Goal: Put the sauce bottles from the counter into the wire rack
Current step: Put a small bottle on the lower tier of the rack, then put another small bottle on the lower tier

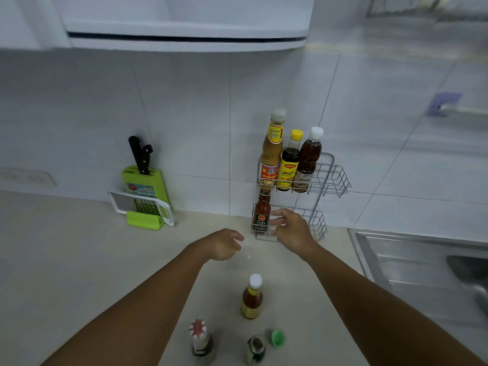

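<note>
Right hand (290, 228) open just beside the red bottle (262, 212) in the rack (320, 225), apparently steadying it; left hand (224, 244) loose, empty; three bottles (252, 297) wait behind both hands

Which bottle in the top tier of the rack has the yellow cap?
The middle bottle, dark sauce with a yellow label. The tall bottle left of it and the bottle right have pale caps.

Dim, bluish cast; edges blurred, wide-angle bending.
</note>
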